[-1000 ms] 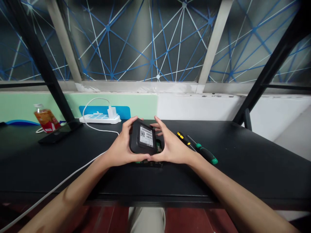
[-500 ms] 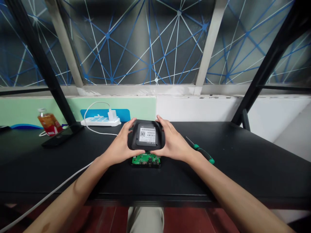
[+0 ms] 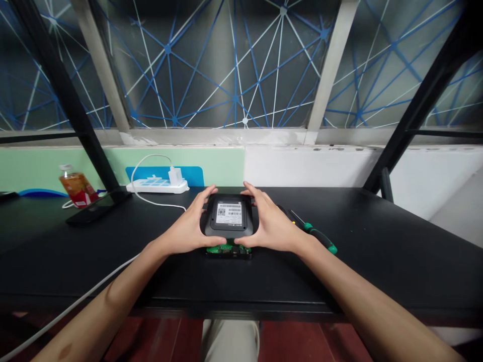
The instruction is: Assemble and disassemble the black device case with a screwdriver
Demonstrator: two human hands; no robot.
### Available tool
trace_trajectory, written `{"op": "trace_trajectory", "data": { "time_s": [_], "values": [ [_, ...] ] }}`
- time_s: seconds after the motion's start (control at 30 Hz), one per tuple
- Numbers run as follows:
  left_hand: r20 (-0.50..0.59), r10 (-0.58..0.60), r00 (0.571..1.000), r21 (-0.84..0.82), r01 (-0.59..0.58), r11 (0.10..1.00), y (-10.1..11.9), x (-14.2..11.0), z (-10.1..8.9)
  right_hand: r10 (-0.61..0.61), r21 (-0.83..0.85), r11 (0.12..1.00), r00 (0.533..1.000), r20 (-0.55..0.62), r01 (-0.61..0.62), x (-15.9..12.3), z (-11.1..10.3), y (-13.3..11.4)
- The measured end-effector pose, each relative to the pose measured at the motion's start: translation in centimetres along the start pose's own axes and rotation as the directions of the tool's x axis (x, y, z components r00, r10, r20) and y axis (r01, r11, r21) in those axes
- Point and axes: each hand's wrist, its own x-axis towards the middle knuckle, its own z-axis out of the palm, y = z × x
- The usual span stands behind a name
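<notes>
Enclosure cover [image 3: 228,213], black and labelled, was positioned near frame centre over the partly exposed green circuit board [image 3: 217,249], its sides grasped by the fingers of the left hand [image 3: 187,229] and right hand [image 3: 274,226], with closure apparently incomplete.

Room light: moderate, cool and fairly even, seemingly from above, its source outside the frame.
Window panes [image 3: 222,65]: dim grey, darkening toward the top, with a hazy pale vertical band in the middle.
Wall [image 3: 302,168]: the brightest broad area, white at right, pale green at left.
Desktop [image 3: 377,251]: deep black, with a thin gleam along its front edge.
Black cover [image 3: 228,232]: dark, its white label [image 3: 229,213] bright, the fine print too small to read.
Circuit board [image 3: 217,249]: partly shaded.
Left forearm [image 3: 105,311]: crossed by a soft shadow.
Picture edges: stretched wide-angle; black posts [image 3: 418,98] splay outward, upper right corner nearly black.
</notes>
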Motion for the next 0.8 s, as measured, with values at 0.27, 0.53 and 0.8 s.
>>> {"op": "trace_trajectory", "data": {
  "time_s": [0.27,0.53,0.8],
  "values": [
    [0.071,-0.066,0.995,0.008,0.066,0.998,-0.18,-0.22,0.03,0.032,0.021,0.999,0.998,0.058,-0.033,-0.17,-0.05,0.07],
    [0.120,-0.070,0.990,0.051,0.065,0.997,0.29,-0.28,-0.01,0.085,0.047,0.995,0.986,0.140,-0.092,-0.38,-0.15,0.06],
    [0.155,-0.058,0.986,0.124,0.039,0.991,0.06,-0.55,0.27,0.119,0.002,0.992,0.955,0.271,-0.125,-0.52,-0.80,-0.65]
  ]
}}
